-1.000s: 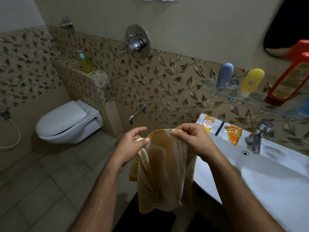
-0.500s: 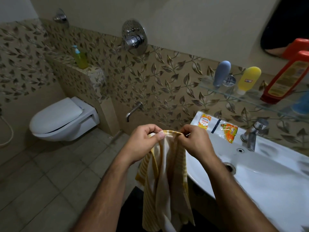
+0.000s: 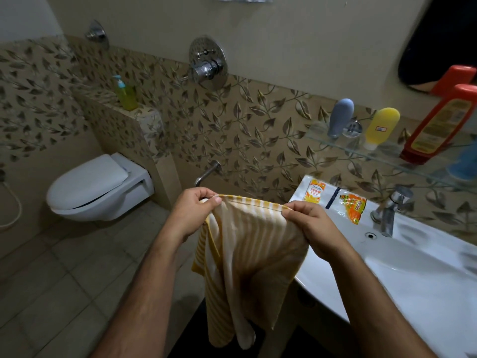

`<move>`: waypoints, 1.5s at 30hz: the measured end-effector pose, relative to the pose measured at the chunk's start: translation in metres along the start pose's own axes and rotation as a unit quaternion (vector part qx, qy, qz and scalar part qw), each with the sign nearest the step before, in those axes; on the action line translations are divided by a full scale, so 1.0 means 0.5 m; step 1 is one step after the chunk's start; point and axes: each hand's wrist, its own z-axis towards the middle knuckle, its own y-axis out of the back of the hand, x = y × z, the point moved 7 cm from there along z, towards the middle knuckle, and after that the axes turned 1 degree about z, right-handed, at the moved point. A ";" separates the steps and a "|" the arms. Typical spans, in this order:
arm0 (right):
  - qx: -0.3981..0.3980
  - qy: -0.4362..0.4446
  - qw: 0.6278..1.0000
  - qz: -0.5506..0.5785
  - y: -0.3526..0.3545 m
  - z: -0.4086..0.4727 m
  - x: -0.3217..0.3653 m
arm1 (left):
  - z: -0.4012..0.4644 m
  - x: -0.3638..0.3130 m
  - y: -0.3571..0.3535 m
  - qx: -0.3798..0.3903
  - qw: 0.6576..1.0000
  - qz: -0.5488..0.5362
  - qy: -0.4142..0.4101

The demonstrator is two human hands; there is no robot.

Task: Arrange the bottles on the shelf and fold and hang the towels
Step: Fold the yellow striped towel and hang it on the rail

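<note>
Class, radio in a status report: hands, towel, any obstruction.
Left hand and right hand pinch towel top edge. Towel hangs beside sink. Nothing blocking.

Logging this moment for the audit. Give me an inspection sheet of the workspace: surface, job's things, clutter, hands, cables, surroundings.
Surface: white sink at right, basin bare; tiled floor below.
Job's things: yellow striped towel hangs from its top edge, held up beside the sink. On the glass shelf: grey bottle, yellow bottle, red bottle.
Clutter: two sachets on the sink's back ledge.
Hands: left hand and right hand each pinch a top corner of the towel.
Cables: white hose on the left wall.
Surroundings: toilet, lid closed; green soap dispenser on the ledge; tap.
</note>
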 end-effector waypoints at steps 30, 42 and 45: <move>-0.188 -0.010 0.960 -0.208 0.068 0.023 -0.026 | -0.034 -0.058 -0.078 0.109 0.991 -0.028 -0.066; 0.021 0.113 0.991 -0.064 -0.029 0.012 0.053 | -0.024 0.035 -0.094 0.048 0.998 -0.031 0.021; 0.046 0.137 0.978 -0.153 -0.053 0.019 0.059 | -0.040 0.021 -0.137 0.141 0.979 -0.148 -0.011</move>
